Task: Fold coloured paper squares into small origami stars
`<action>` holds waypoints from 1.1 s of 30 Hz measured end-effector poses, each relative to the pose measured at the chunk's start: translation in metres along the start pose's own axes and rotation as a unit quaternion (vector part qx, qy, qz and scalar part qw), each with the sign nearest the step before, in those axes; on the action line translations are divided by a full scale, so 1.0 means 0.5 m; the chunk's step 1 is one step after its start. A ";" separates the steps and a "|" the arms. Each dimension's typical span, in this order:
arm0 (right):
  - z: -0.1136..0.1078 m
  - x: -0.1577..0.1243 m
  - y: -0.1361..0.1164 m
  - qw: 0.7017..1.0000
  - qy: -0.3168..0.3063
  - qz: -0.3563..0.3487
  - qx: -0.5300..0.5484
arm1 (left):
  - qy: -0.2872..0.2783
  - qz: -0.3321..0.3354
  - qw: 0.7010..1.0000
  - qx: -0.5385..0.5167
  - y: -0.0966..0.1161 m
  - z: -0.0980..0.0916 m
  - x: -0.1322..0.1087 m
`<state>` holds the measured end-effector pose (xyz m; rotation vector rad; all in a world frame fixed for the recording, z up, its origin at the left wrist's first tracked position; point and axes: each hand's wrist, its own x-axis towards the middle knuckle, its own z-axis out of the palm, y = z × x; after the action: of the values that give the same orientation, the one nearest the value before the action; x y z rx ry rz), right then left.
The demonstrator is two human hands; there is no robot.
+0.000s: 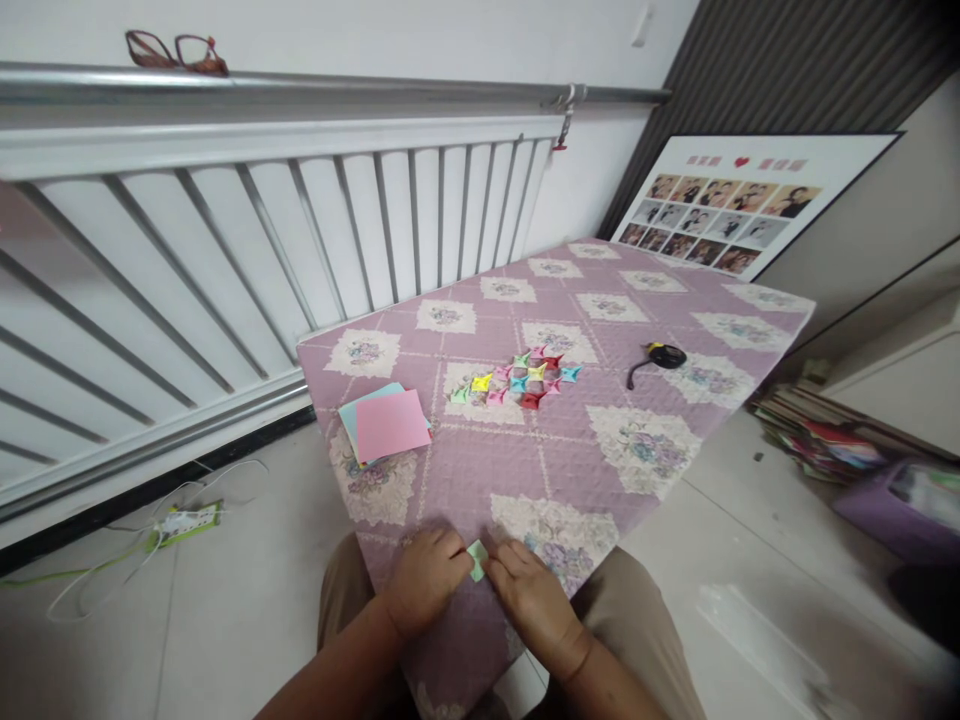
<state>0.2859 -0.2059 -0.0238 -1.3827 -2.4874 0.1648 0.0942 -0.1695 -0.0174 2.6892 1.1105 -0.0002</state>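
A small piece of folded light-green paper lies between my two hands near the front corner of the table. My left hand pinches its left edge with thumb and fingertips. On the other side, the fingers of my right hand are closed on the right edge. Beyond them, several small folded paper figures in green, yellow, pink, blue and red sit in rows. To the left of these is a stack of square paper sheets, pink on top with light blue beneath.
The table has a purple floral tablecloth. A black tape measure lies to the right. Behind stand a white radiator and a photo board. Eyeglasses rest on the pipe. A power strip with cables is on the left floor.
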 end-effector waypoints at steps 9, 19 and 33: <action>-0.002 -0.005 -0.011 1.000 0.007 0.005 -0.006 | 0.005 -0.027 0.999 -0.036 -0.002 0.018 0.000; 0.005 -0.008 -0.011 0.999 0.015 -0.018 -0.043 | 0.013 -0.006 1.000 -0.003 0.004 0.018 -0.015; 0.013 -0.026 -0.018 0.997 0.006 -0.011 -0.076 | 0.077 -0.088 0.993 0.005 0.071 0.056 -0.035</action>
<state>0.2830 -0.2216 -0.0305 -1.4097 -2.5494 -0.0371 0.1090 -0.2120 -0.0358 2.6262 1.3939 0.1754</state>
